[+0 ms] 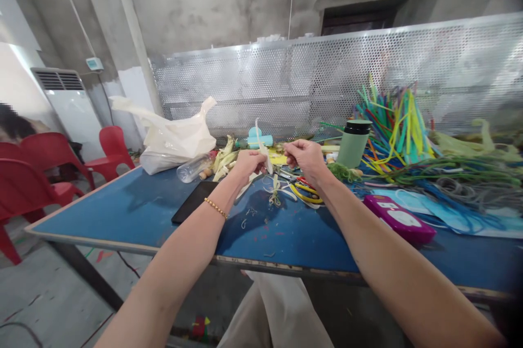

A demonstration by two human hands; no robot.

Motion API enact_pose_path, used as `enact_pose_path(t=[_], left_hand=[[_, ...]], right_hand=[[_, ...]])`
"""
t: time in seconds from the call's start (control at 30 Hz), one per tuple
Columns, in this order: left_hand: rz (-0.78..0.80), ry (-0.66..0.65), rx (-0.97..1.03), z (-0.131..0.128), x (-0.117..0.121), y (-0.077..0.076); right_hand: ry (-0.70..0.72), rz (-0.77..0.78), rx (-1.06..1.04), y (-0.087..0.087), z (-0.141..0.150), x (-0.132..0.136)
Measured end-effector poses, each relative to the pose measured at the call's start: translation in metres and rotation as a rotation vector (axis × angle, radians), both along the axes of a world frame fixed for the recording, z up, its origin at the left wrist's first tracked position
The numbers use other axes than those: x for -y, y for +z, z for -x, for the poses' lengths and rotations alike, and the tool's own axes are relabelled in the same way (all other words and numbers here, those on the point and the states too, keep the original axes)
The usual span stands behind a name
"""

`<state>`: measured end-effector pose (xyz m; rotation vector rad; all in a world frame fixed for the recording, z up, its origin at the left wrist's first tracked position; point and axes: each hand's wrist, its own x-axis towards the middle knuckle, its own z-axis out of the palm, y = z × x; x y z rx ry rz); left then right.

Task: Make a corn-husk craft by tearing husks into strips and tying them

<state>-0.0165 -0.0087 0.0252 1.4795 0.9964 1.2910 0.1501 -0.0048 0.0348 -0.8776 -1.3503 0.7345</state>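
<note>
My left hand (250,165) is closed in a pinch on a pale, narrow strip that looks like corn husk (268,165); its thin tip curls upward. Level with it, a short gap to the right, my right hand (304,158) has its fingers pressed together; whatever is between them is too small to make out. Below and between the hands, a small tied bundle of pale green strips (275,194) lies on the blue table (241,244). Scissors with red and yellow handles (306,191) rest beneath my right hand. Loose husks (225,158) are piled behind my left hand.
At the left stand a white plastic bag (175,138), a clear bottle (190,170) and a black tablet (196,201). To the right are a green tumbler (353,144), a purple device (398,218) and bundled coloured strips (402,124). A perforated metal panel (245,86) rises behind.
</note>
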Motion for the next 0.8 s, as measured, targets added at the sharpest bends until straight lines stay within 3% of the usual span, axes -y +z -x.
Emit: enact_pose_path(t=[0.07,0.27,0.63,0.8], left_hand=[[-0.015,-0.018,-0.026,0.0024,-0.0012,0.0001],[-0.173,-0.262,-0.192,0.0005,0.0036,-0.0001],[-0.12,-0.135,-0.033,0.0035,0.0011,0.0028],[-0.103,-0.265,-0.105,0.0022,0.001,0.0002]], right_hand=[[0.008,0.021,0.003,-0.0001,-0.0012,-0.0007],[0.195,0.128,0.065,-0.0041,0.0002,0.0001],[0.109,0.083,-0.018,0.0011,-0.0032,0.0021],[0.142,0.115,0.023,0.0001,-0.0034,0.0012]])
